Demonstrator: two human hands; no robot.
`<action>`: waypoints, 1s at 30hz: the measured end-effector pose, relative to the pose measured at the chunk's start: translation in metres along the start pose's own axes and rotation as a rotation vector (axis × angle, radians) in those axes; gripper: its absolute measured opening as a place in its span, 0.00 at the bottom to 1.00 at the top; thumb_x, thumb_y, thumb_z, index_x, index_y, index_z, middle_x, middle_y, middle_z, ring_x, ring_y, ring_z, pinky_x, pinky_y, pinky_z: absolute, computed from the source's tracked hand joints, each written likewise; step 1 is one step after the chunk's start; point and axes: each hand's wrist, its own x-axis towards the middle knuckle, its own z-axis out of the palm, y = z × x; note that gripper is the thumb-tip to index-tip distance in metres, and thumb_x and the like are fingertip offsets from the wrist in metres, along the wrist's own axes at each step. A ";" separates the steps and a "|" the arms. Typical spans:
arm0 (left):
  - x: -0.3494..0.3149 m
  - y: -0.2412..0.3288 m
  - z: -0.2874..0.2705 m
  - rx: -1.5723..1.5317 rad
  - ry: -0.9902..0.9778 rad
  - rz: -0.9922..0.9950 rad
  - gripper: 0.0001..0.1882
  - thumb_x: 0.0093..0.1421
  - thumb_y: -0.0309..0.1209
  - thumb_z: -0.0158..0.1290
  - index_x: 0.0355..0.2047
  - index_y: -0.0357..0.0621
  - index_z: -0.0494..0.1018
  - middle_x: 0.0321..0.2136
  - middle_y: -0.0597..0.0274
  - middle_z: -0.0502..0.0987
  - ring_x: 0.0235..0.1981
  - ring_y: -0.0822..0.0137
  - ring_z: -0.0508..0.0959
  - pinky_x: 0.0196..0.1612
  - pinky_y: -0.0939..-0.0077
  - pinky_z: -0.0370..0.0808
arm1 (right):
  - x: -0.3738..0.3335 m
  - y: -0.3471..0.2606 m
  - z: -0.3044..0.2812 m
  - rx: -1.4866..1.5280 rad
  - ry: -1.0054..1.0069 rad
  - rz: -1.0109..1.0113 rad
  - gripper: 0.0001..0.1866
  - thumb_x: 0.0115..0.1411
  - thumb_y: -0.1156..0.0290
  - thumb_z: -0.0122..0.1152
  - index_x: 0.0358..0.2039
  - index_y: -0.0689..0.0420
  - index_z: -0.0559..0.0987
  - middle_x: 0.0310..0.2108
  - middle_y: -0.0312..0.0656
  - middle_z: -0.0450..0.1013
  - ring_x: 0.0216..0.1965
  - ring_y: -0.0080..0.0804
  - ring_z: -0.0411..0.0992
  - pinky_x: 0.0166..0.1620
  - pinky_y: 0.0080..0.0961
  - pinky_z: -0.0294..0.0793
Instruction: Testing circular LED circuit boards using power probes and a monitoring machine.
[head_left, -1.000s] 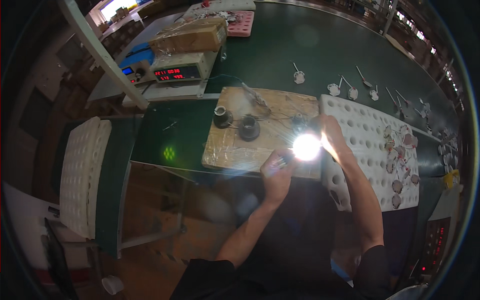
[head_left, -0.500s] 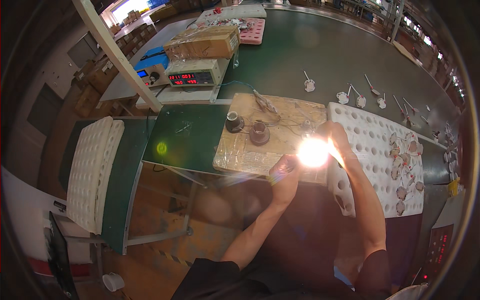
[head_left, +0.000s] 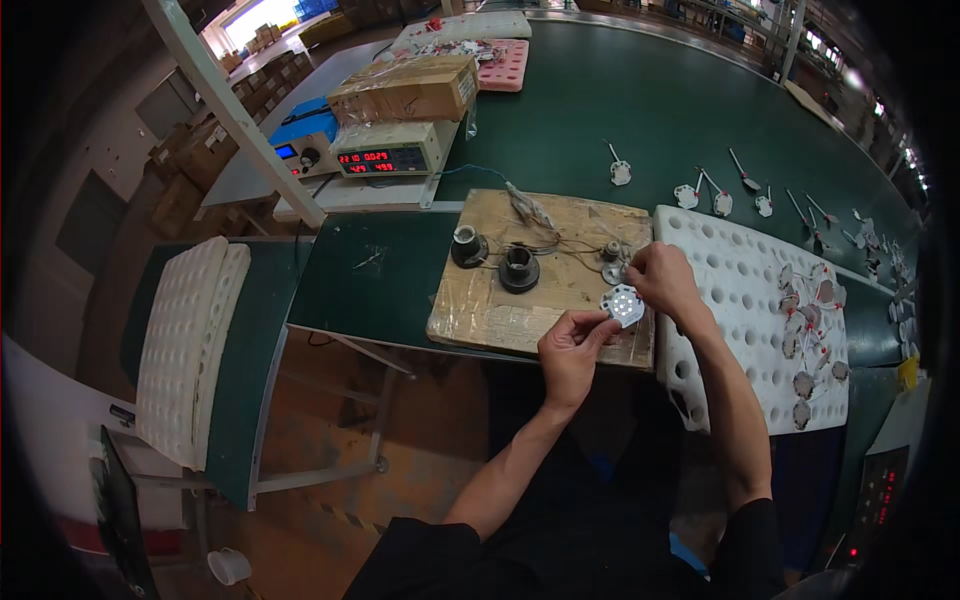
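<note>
Glare gone, hands [head_left: 572, 345] pinch hexagonal LED plate [head_left: 622, 303]

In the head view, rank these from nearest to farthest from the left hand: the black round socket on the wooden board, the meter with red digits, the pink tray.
From the left hand:
1. Black round socket, on the wooden board, just up-left of the hand.
2. Meter with red digits, behind the board, farther left.
3. Pink tray, at the table's far end.

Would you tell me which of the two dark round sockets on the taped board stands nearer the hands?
The larger black socket, right of the smaller light-topped socket, is nearer the left hand.
</note>
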 end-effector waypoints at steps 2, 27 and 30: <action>0.002 0.005 0.008 0.256 -0.115 0.015 0.04 0.65 0.22 0.51 0.33 0.35 0.74 0.28 0.71 0.76 0.31 0.83 0.71 0.33 0.85 0.71 | 0.002 0.040 0.009 0.060 0.084 -0.007 0.07 0.50 0.67 0.62 0.25 0.56 0.80 0.26 0.49 0.77 0.30 0.45 0.77 0.33 0.33 0.76; 0.165 0.074 0.073 0.163 -0.238 0.242 0.11 0.61 0.24 0.57 0.42 0.33 0.74 0.36 0.56 0.79 0.35 0.71 0.80 0.36 0.79 0.77 | -0.156 0.013 -0.054 0.685 0.395 0.007 0.13 0.60 0.65 0.61 0.40 0.60 0.82 0.28 0.51 0.78 0.30 0.45 0.78 0.36 0.33 0.75; 0.190 0.074 0.084 0.515 -0.373 0.303 0.20 0.63 0.26 0.55 0.54 0.34 0.69 0.48 0.55 0.75 0.42 0.69 0.78 0.46 0.78 0.75 | -0.214 0.018 -0.035 0.811 0.307 -0.013 0.10 0.59 0.69 0.63 0.38 0.60 0.82 0.32 0.48 0.79 0.31 0.39 0.79 0.35 0.29 0.76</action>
